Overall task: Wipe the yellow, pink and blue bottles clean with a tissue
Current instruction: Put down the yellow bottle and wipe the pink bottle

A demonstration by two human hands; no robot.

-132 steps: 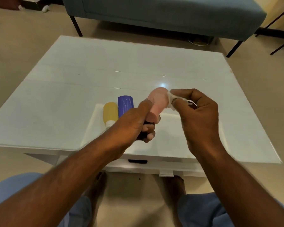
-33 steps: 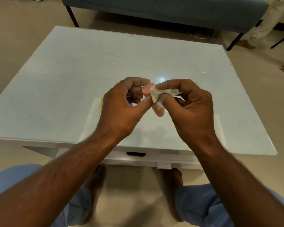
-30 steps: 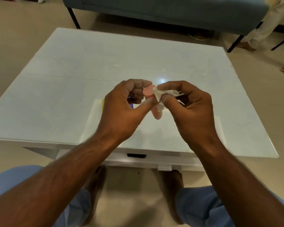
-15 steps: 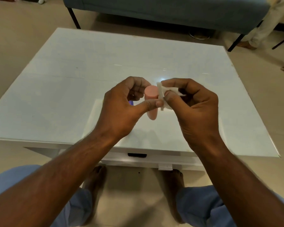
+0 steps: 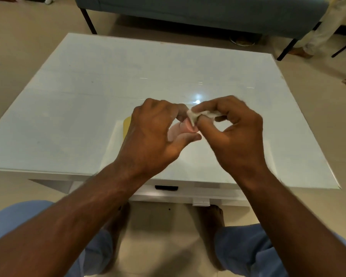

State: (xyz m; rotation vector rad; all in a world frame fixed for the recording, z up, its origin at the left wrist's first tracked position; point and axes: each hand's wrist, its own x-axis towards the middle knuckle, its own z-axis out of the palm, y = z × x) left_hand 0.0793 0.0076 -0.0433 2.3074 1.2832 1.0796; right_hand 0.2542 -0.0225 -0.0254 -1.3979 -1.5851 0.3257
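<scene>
My left hand (image 5: 154, 136) grips the pink bottle (image 5: 178, 129) above the near middle of the white table (image 5: 88, 92); only a small pink patch shows between thumb and fingers. My right hand (image 5: 234, 134) pinches a crumpled white tissue (image 5: 198, 115) and presses it against the bottle's end. A sliver of the yellow bottle (image 5: 126, 124) peeks out left of my left hand, lying on the table. The blue bottle is hidden behind my left hand.
A teal sofa (image 5: 198, 11) on black legs stands beyond the table's far edge. Another person's legs and bare feet (image 5: 300, 53) are at the far right. My knees in blue trousers (image 5: 246, 254) sit below the table's near edge.
The pink bottle has turned from upright to lying more sideways in my left hand, now mostly hidden. My right hand has slid the tissue up over the bottle's end.
</scene>
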